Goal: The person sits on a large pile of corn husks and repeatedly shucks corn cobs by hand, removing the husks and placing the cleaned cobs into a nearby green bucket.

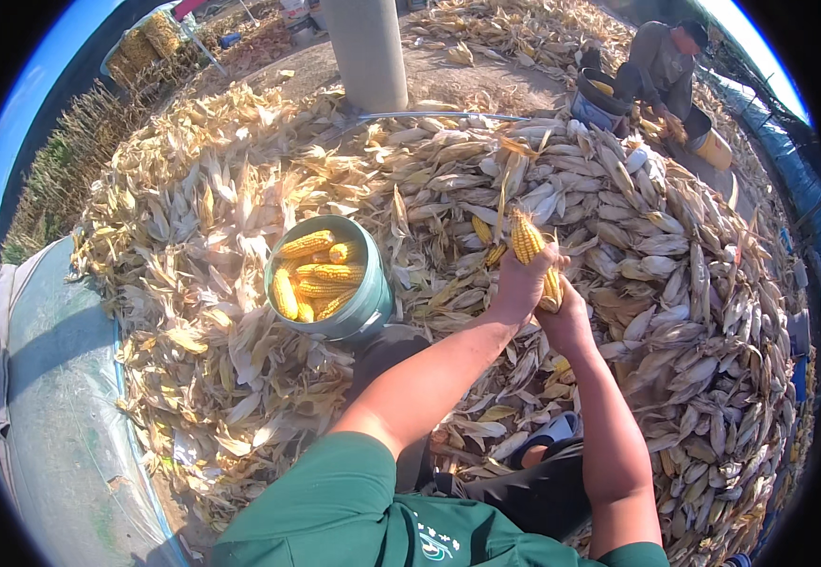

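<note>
My left hand (524, 280) is closed around a bare yellow ear of corn (526, 237), whose tip points up and away from me. Just below it, my right hand (563, 312) is at the lower end of the same ear; its fingers are partly hidden, and whether it grips the cob or its husk I cannot tell. A strip of dry husk (502, 202) rises beside the ear. To the left, a green plastic bucket (380, 301) holds several husked yellow ears (308, 244). More yellow kernels show among the husks behind my left hand.
Unhusked ears (644, 266) are heaped to the right, loose dry husks (233, 212) to the left. A concrete pillar (368, 57) stands ahead. At the upper right another person (662, 64) bends between a dark-rimmed bucket (595, 106) and a yellowish one (714, 147). Plastic sheeting (63, 383) lies far left.
</note>
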Motion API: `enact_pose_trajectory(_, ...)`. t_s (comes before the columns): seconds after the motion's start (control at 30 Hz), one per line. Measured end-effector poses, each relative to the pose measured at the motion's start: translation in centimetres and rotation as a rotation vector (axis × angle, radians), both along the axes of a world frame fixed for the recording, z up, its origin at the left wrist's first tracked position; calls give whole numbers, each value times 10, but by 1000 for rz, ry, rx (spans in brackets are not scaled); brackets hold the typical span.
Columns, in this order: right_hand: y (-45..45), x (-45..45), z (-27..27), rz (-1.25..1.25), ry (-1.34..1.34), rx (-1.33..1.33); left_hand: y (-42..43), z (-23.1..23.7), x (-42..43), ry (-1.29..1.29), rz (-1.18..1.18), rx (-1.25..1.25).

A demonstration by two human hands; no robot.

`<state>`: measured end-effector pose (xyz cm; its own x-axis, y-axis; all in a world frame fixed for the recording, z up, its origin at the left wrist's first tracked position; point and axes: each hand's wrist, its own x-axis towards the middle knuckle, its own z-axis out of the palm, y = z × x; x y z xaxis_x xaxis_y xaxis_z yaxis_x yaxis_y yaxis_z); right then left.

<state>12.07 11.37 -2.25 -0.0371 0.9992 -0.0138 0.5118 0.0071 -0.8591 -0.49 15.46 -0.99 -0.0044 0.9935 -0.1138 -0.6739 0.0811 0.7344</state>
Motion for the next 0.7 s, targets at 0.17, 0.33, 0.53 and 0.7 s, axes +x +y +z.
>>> enact_pose_trajectory(0.17, 9, -1, -7, 476, -777, 67, 22, 39, -69, 903, -213, 365)
enact_pose_trajectory(0.33, 26, 35, -46, -85, 79, 161, 35, 28, -192, 777, 16, 212)
enact_pose_trajectory(0.53, 128, 66, -88, -971, 1152, -208, 21, -101, -353, 1567, 472, -153)
enact_pose_trajectory(0.7, 169, -176, -39, 142, 698, -184, -33, -176, -378, 2083, 353, 19)
